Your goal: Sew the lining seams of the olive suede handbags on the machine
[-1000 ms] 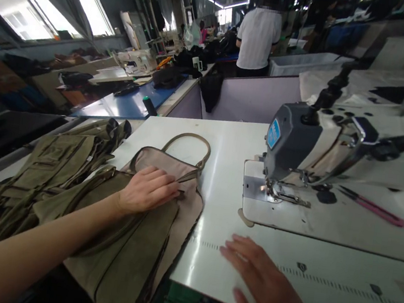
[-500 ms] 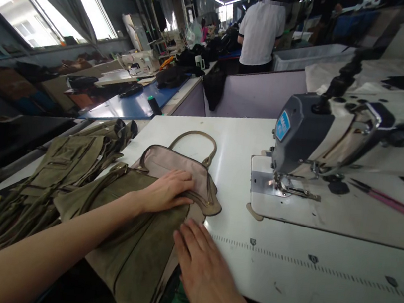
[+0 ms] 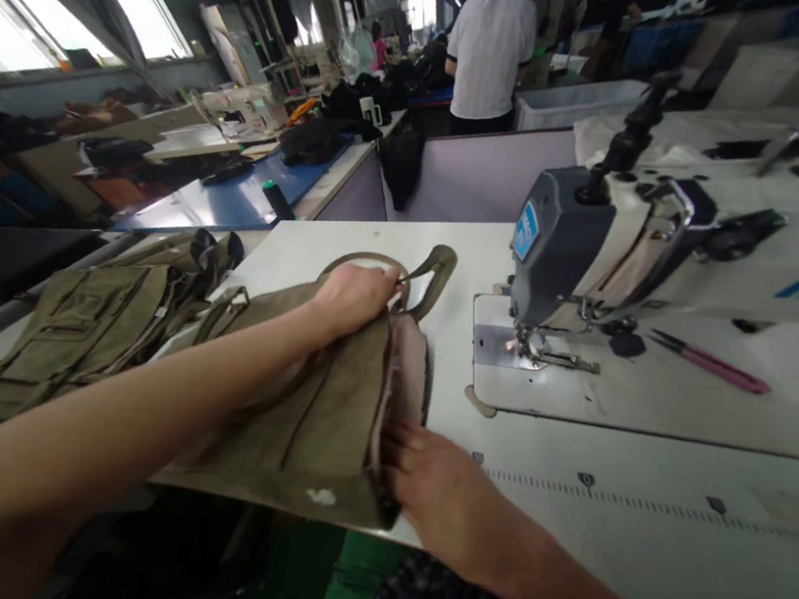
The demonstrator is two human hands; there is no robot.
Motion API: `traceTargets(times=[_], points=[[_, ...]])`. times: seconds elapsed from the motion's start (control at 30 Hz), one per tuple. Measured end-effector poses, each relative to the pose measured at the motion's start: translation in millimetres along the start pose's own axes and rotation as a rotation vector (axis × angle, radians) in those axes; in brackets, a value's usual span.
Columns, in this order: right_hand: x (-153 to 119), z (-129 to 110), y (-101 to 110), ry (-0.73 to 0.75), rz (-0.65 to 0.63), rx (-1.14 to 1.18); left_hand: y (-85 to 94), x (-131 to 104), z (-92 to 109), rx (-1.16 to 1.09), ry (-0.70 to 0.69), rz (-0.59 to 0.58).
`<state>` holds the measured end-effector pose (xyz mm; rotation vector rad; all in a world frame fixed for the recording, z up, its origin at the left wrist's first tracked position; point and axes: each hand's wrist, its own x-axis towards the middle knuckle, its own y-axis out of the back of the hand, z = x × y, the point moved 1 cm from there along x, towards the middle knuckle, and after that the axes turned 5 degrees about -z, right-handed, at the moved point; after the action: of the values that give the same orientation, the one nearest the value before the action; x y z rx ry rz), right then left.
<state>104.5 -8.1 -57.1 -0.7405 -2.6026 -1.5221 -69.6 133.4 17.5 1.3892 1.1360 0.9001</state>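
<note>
As the right hand (image 3: 442,494) tucks in at the gaping side of the olive bag (image 3: 347,406), its fingertips disappear by the pale pink lining (image 3: 409,365), and I can't tell whether they grip! What a piece: creased cloth, 1 dark line down the panel, 1 whitish patch near the bottom edge, lying on the white table (image 3: 668,555). Up top, the left hand (image 3: 361,296) is clenched on its upper edge, beside a looped handle (image 3: 438,285). Rightward stands the sewing machine (image 3: 570,249); way back, a grey bin (image 3: 571,108), contents unclear from here.
</note>
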Motion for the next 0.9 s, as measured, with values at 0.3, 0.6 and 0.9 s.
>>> traceTargets(times=[0.3,0.6,0.9], points=[[-84,5,31,-0.100,-0.028,-0.071,-43.7,7,70,-0.077,-0.300,0.244],[-79,17,38,-0.184,0.135,-0.305,-53.7,14,74,-0.291,-0.435,0.148],[-70,36,47,0.103,0.138,-0.298,-48.6,7,77,-0.279,-0.375,0.062]])
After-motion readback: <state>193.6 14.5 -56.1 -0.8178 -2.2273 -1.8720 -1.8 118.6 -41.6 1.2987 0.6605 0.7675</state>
